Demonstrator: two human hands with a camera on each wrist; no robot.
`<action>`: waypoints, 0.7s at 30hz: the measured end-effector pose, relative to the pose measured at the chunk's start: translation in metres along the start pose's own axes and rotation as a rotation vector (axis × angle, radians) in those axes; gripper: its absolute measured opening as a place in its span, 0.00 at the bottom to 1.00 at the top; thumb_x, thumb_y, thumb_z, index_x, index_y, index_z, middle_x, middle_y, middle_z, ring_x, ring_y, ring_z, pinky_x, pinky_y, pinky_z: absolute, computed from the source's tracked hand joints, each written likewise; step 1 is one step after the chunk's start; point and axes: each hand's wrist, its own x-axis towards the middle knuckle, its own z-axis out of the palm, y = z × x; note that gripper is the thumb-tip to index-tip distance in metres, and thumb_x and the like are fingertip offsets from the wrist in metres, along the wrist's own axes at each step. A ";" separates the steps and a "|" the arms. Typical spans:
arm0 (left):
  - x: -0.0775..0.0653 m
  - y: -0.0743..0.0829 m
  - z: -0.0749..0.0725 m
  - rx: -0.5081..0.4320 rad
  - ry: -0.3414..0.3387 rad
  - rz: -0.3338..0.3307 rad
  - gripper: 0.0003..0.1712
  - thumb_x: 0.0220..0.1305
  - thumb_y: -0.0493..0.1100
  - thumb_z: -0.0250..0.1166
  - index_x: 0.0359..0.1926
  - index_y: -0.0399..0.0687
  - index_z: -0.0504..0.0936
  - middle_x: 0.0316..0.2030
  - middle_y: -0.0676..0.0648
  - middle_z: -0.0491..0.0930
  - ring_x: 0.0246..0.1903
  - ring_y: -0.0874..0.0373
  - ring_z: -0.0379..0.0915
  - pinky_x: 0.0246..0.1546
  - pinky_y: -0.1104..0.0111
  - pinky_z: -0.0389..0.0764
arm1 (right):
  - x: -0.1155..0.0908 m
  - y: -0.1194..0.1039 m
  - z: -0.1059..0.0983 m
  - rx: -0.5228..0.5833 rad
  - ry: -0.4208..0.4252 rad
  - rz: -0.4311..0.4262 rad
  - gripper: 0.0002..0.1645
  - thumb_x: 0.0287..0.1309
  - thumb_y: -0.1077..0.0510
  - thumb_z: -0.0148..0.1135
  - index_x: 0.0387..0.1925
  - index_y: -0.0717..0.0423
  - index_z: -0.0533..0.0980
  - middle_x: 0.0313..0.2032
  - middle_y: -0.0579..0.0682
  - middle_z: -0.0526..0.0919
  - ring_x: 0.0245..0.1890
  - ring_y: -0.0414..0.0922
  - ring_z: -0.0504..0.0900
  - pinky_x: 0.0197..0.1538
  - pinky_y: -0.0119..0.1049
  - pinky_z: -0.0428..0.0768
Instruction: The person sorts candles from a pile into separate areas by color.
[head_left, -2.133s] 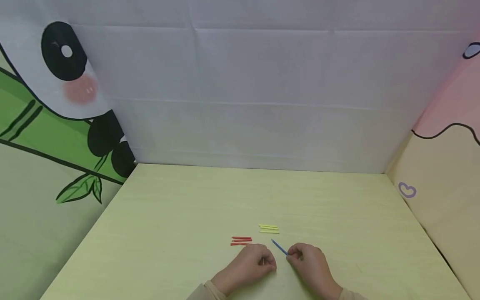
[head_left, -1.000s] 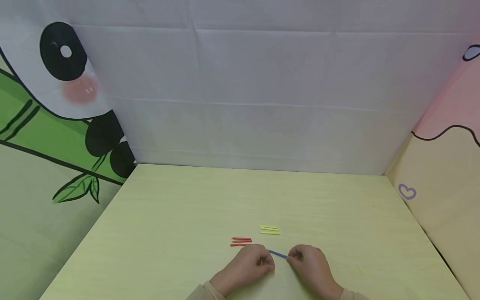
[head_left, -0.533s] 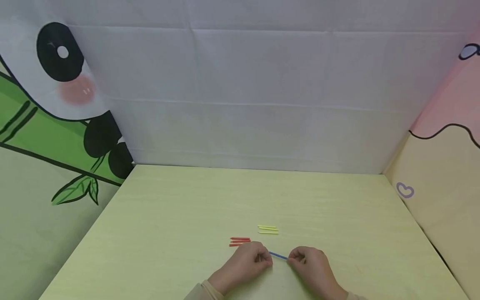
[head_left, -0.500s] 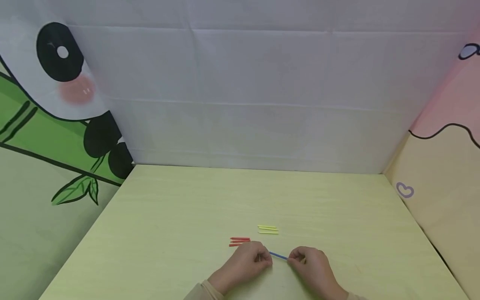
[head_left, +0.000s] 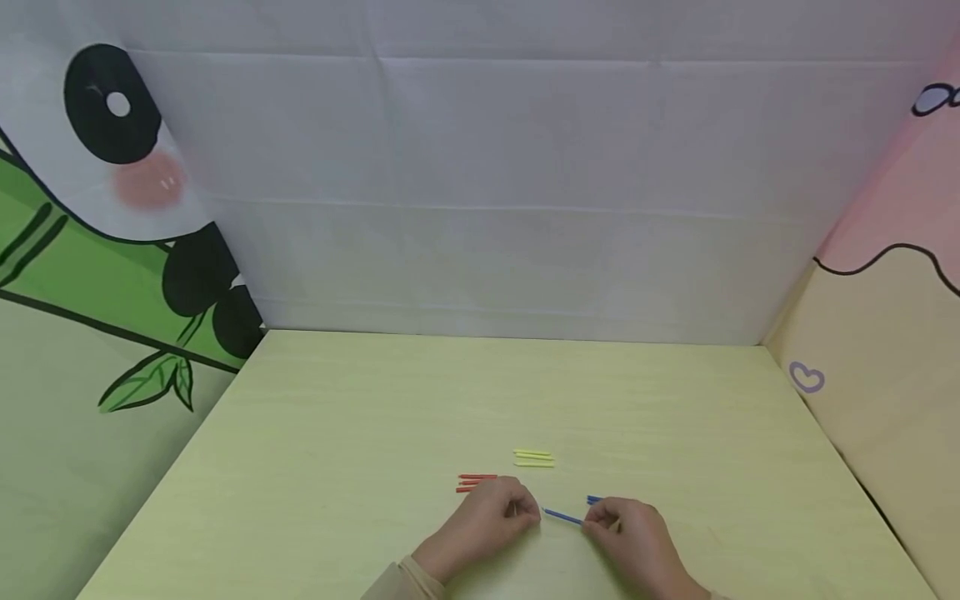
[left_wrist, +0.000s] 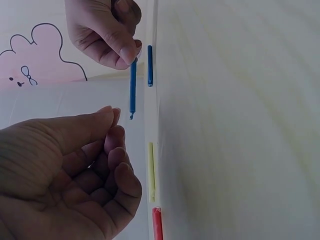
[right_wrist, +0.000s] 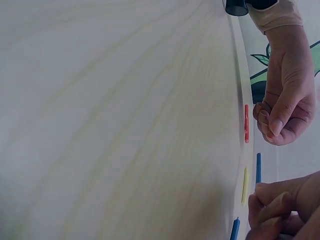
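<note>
My right hand pinches one end of a thin blue candle between thumb and forefinger. The candle's free end, with a small wick-like tip, points left toward my left hand. In the left wrist view a small gap separates that blue candle from the left fingertips; thumb and forefinger meet there, the other fingers are curled, and nothing shows between them. Behind the right hand lie other blue candles, partly hidden by it. Red candles lie beyond the left hand, which covers part of them.
A row of yellow candles lies flat on the pale wooden table, farther back between the hands. A white sheet stands along the table's back edge. Printed cartoon panels flank the left and right sides.
The blue candle's free end swung from angled away to pointing left, reached the left hand, and is now slightly apart from it. My right hand has shifted right, uncovering other blue candles behind it.
</note>
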 end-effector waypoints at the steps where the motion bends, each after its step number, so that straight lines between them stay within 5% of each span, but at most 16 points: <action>1: 0.001 0.000 0.000 0.001 -0.001 -0.002 0.04 0.57 0.37 0.70 0.28 0.51 0.86 0.23 0.63 0.72 0.25 0.71 0.65 0.28 0.76 0.69 | 0.000 0.000 -0.001 -0.005 -0.002 0.004 0.08 0.51 0.60 0.72 0.23 0.47 0.80 0.22 0.36 0.77 0.22 0.36 0.69 0.30 0.30 0.70; 21: 0.009 0.001 0.007 0.001 0.015 -0.049 0.05 0.58 0.39 0.70 0.27 0.52 0.85 0.22 0.62 0.71 0.24 0.69 0.64 0.26 0.75 0.69 | -0.001 0.014 -0.017 -0.042 -0.007 0.041 0.08 0.52 0.62 0.71 0.24 0.47 0.80 0.24 0.36 0.79 0.25 0.38 0.71 0.33 0.32 0.71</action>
